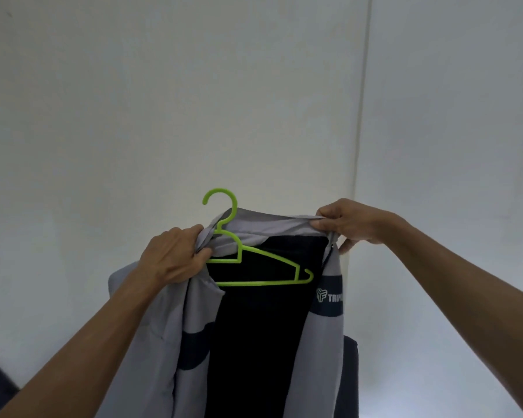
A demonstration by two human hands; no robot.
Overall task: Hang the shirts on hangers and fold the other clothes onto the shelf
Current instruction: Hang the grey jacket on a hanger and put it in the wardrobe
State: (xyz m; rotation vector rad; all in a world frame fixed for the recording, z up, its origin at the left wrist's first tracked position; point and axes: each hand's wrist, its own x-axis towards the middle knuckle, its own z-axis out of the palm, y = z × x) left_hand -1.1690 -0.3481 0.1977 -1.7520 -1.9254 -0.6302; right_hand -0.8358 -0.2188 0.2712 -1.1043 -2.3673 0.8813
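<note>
Plain white walls met in a corner seam toward one o'clock, and nothing else stood behind the work. Held up at the centre of the view was a grey shirt (254, 327) with a dark inner panel and dark bands, its front open toward the camera, with a lime-green hanger (254, 267) lying tilted inside the neck opening, its hook poking out at twelve o'clock above the collar. The left hand (175, 254) at nine o'clock had its grip pressed together on the hanger's near end and the bunched fabric of that shoulder; the right hand (347, 221) at two o'clock pinched the collar edge, pulling it taut. The hanger's free arm hung low toward four o'clock, not yet under the right shoulder. To seat it well, that shoulder seam probably needed lifting over the free arm while the left hand levelled the hanger, so the collar centred round the hook. Letting go early would likely have let the shirt slide off the sloping arm. No rail or shelf was in view.
</note>
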